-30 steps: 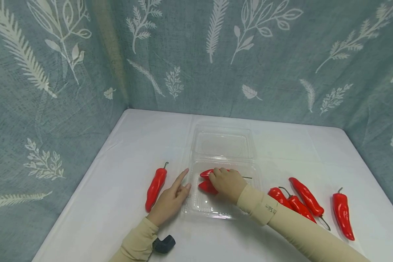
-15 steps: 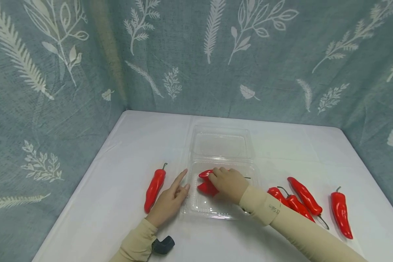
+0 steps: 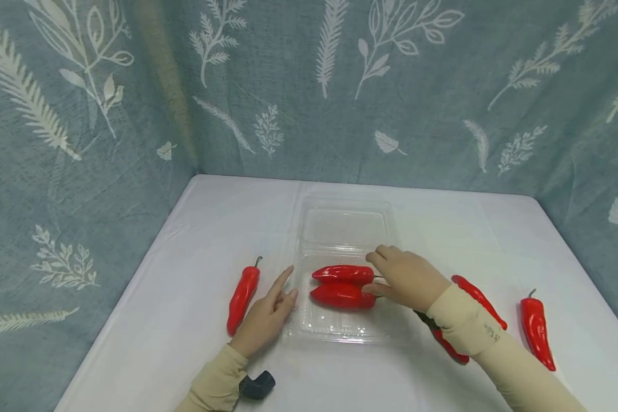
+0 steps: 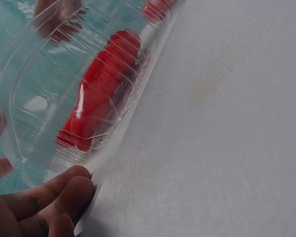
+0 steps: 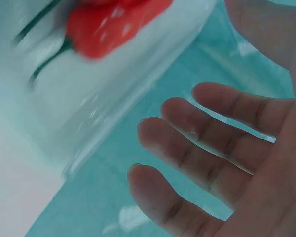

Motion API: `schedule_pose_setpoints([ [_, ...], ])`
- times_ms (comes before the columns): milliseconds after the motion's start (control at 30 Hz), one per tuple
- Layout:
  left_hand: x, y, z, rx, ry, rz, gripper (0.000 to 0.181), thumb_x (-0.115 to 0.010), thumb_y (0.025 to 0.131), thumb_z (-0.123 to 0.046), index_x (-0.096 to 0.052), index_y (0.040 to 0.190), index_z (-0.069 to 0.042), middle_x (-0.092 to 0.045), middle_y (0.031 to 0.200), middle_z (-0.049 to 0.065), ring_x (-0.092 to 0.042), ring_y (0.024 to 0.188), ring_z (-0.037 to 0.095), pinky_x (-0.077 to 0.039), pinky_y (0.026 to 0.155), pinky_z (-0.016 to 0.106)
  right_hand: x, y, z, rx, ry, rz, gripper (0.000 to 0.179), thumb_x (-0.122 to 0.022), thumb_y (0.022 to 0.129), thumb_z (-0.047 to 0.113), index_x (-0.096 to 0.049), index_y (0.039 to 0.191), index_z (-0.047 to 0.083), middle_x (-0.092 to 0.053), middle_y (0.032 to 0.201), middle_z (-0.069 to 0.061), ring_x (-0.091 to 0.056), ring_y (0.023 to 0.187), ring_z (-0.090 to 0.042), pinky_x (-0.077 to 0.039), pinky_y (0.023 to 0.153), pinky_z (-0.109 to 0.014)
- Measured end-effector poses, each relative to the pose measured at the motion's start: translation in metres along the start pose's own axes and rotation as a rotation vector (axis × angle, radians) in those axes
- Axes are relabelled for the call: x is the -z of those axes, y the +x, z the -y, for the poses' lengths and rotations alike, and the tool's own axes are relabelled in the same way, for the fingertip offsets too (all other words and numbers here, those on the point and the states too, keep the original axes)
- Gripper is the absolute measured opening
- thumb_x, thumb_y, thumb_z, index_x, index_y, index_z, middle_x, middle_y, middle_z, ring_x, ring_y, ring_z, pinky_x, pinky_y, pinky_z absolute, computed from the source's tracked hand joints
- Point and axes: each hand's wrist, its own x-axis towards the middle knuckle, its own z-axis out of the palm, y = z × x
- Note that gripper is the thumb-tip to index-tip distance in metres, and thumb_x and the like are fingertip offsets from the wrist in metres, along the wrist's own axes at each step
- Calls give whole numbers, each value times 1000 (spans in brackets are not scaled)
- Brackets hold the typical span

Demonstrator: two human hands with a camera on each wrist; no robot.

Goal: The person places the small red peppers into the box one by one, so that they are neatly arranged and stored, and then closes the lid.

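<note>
A clear plastic clamshell box lies with its lid folded back. Two red chili peppers, the far one and the near one, rest side by side in its base, stems to the right. My right hand hovers at their stem ends, and its fingers are spread with nothing between them in the right wrist view. My left hand rests at the box's left wall, index finger stretched along the rim; its other fingertips sit low beside the plastic.
Another red pepper lies left of my left hand. On the right are a pepper near the table edge and a pepper partly behind my right sleeve, which hides others. A patterned curtain hangs behind the table.
My right hand has let go of the peppers in the box and moved right, uncovering both of them. The left hand keeps its place at the box.
</note>
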Motion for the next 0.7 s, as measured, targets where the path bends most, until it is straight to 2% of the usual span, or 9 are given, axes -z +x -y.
schedule_pose_setpoints([
  [200,-1,1,-2,10,-3,10,55,-52,99,-34,-32,150,-29,-54,73,-5,-49,63,10,-43,62,24,3,-29,-32,-102,-30,-38,56,-74,82,41,-58,121,2,-64,106,-12,-64,93,-27,-54,80,-40],
  [400,-1,-2,-1,36,4,6,56,-53,98,-31,-31,149,-31,-55,73,-6,-50,64,10,-44,63,24,0,-56,-56,-246,18,35,57,-74,82,38,-58,124,3,-62,116,-17,-62,103,-33,-52,84,-47],
  [567,-1,-2,-1,23,4,0,56,-53,98,-30,-32,149,-28,-54,73,-5,-49,62,9,-43,60,23,-8,-78,-74,-282,50,18,53,-74,82,33,-58,121,1,-64,103,-13,-63,84,-24,-55,76,-43],
  [700,-1,0,-2,21,-2,7,56,-53,98,-31,-32,150,-29,-53,72,-5,-48,62,9,-43,60,23,-12,-101,-88,-358,95,21,52,-74,82,33,-58,119,0,-63,100,-13,-62,83,-24,-55,73,-45],
])
